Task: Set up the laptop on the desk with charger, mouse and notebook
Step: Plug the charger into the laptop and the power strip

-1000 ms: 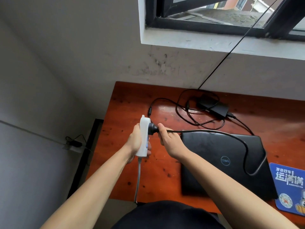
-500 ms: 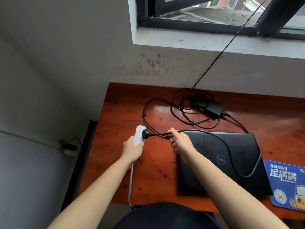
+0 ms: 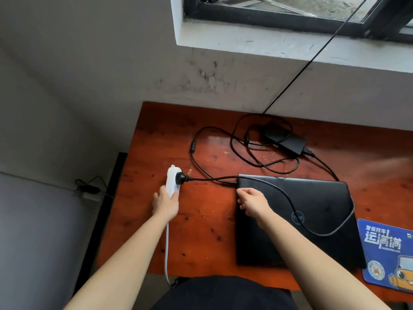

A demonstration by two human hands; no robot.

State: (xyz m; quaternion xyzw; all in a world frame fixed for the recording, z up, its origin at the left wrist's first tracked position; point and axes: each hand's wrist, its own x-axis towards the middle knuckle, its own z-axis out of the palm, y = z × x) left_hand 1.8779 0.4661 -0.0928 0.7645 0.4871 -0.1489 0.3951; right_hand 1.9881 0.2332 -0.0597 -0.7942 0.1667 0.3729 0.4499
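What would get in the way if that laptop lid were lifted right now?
The black cord, plugged into the power strip that the left hand holds, lies looped across the closed laptop. Nothing visible stands between the right hand and the laptop's left edge.

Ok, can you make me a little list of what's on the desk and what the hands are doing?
desk: red-brown wood
laptop: black, shut, flat on the desk
charger: black brick at the back
strip: white
plug: black, pushed into the strip
cable: runs from the plug across the laptop
left hand: grips the strip
right hand: over the laptop's left edge, holding nothing
mouse pad: blue, right of the laptop
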